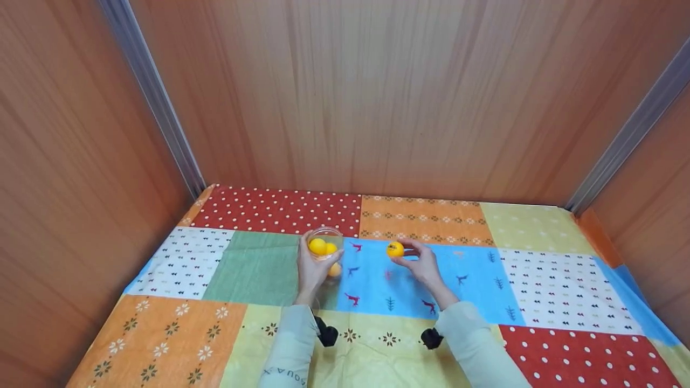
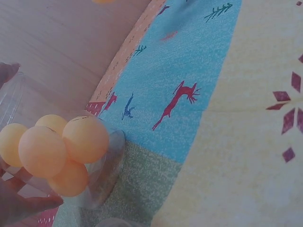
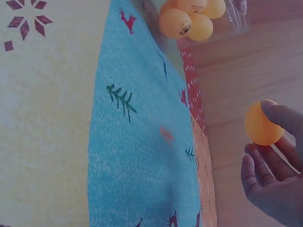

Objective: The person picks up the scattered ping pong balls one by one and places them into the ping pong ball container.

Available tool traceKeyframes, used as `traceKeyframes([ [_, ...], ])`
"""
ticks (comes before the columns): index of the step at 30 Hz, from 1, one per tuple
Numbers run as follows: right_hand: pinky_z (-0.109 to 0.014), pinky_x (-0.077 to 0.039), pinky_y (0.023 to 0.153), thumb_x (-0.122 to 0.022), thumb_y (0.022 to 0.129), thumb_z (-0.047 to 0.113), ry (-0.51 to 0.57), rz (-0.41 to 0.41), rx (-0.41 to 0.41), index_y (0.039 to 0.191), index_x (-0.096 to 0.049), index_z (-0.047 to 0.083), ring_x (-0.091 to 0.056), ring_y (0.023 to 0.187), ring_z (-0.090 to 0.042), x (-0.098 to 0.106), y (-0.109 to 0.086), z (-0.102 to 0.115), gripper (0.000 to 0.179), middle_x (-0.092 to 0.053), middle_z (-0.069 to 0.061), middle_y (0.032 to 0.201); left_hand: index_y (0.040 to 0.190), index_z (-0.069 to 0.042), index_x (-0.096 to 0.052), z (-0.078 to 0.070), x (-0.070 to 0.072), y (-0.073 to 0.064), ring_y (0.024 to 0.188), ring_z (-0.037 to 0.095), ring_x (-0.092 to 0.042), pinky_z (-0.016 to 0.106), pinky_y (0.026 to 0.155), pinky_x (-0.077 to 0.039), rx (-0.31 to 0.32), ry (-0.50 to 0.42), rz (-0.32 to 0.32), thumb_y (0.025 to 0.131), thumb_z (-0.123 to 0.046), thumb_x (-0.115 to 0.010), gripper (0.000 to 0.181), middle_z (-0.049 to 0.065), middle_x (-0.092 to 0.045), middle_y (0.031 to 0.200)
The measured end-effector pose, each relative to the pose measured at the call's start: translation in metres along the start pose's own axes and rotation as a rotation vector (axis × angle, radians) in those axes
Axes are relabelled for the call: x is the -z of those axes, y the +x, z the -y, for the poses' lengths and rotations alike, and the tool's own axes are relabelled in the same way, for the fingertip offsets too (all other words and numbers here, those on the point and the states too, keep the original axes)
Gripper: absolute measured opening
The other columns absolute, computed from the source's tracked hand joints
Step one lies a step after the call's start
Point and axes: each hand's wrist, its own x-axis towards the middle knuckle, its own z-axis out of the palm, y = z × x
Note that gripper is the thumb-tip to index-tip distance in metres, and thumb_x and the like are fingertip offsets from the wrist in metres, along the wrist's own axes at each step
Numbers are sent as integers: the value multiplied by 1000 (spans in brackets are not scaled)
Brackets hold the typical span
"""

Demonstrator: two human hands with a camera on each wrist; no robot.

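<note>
My left hand grips a clear jar on the left-middle of the cloth, its fingers round the wall. Several yellow-orange ping-pong balls lie piled inside, and the left wrist view shows them through the jar's clear wall. To the right, my right hand pinches a single orange ping-pong ball between thumb and fingertips, raised above the blue patch. Dark print shows on this ball in the head view. The right wrist view shows the thumb on top of the ball and fingers beneath.
A patchwork-print cloth covers the table. Wood-grain panels stand behind and at both sides, with grey metal posts in the corners. Black wrist mounts sit at both cuffs.
</note>
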Motion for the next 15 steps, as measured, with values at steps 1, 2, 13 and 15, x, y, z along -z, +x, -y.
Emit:
traceKeyframes([
  [1,-36,-47,78,-72,73,13,0,5,6,113,-59,9,-54,93,-26,-1,0,2,42,-58,-7,107,128,-19,-32,0,0,0,100,19,-46,37,89,-40,-1,3,-2,66,-31,-78,78,2,-44,117],
  [2,-35,-47,78,-72,73,13,2,11,11,112,-59,9,-54,92,-25,-2,-1,4,42,-58,-7,107,128,-20,-32,0,0,0,100,19,-46,37,89,-40,-1,6,-4,66,-31,-78,78,2,-44,117],
  [13,-35,-47,77,-73,73,20,37,45,151,112,-59,7,-55,87,-22,-15,0,5,44,-58,-5,103,126,-19,-33,1,0,1,100,18,-46,36,89,-41,-28,16,-3,66,-30,-78,76,3,-44,116],
  [15,-35,-47,77,-72,73,22,43,52,158,112,-59,9,-55,87,-22,-17,0,8,43,-58,-4,103,126,-19,-32,1,-1,1,100,18,-46,36,89,-41,-23,26,-5,66,-30,-78,76,2,-44,116],
])
